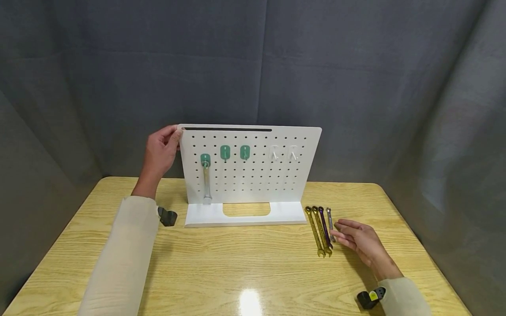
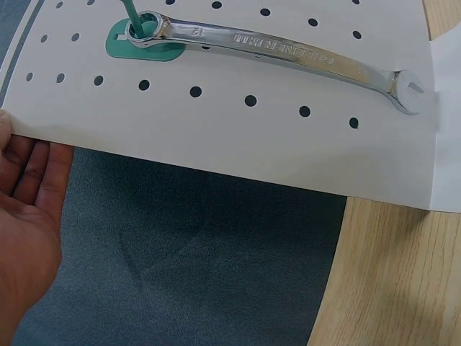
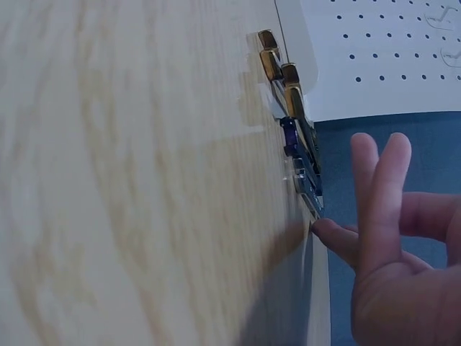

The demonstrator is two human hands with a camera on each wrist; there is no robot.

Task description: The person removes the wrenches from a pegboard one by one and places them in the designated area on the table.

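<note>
My left hand point(image 1: 160, 149) pinches the upper left corner of a white pegboard point(image 1: 253, 171) between thumb and fingers. A silver combination wrench point(image 2: 274, 49) hangs by its ring end from a green hook point(image 2: 119, 45) on the board. At the right, my right hand point(image 1: 361, 241) is low over the table with its fingers extended. Its fingertips are at the small silver wrench point(image 1: 330, 221); whether they touch it, I cannot tell. Left of that lie a purple wrench point(image 1: 325, 226) and two gold wrenches point(image 1: 315, 230), side by side.
Two more green hooks point(image 1: 245, 152) and two clear hooks point(image 1: 293, 152) are on the board. The board's base has a cutout and rests on the wood-grain table point(image 1: 237, 259). Grey curtains point(image 1: 253, 66) enclose the back and sides.
</note>
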